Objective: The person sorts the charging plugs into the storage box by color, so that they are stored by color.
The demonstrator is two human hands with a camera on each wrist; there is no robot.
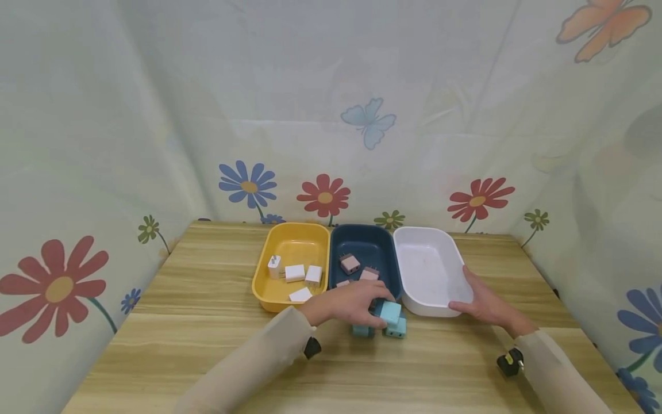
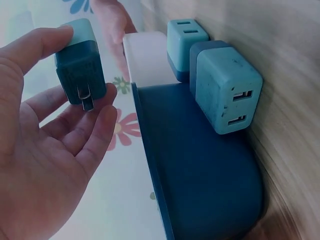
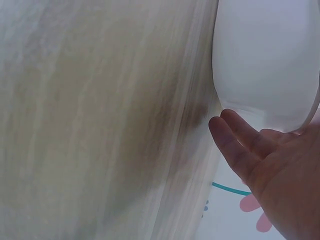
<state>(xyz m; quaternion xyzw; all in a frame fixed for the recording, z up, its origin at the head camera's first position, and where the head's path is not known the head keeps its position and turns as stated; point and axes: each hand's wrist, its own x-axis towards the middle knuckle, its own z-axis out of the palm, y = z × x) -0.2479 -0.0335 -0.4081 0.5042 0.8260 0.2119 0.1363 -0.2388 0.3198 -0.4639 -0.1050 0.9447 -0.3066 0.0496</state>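
Observation:
My left hand [image 1: 351, 303] pinches a two-tone teal plug charger [image 2: 80, 72] between thumb and fingers, just in front of the navy bin [image 1: 364, 233]. Its metal prongs show in the left wrist view. Two more teal chargers, a nearer one [image 2: 230, 90] and a farther one [image 2: 186, 45], stand on the table against the bin; the nearer shows two USB ports. At the white bin's [image 1: 426, 259] right front corner is my right hand [image 1: 483, 302], thumb at the front rim and the other fingers along the side. Those fingers look extended in the right wrist view.
Several pinkish chargers [image 1: 349, 263] lie in the navy bin, partly hidden by my left hand. To its left, a yellow bin [image 1: 292, 233] holds several white chargers [image 1: 295, 273]. The bins stand side by side on a wood-grain table [image 1: 217, 287], before a flowered cloth [image 1: 289, 126].

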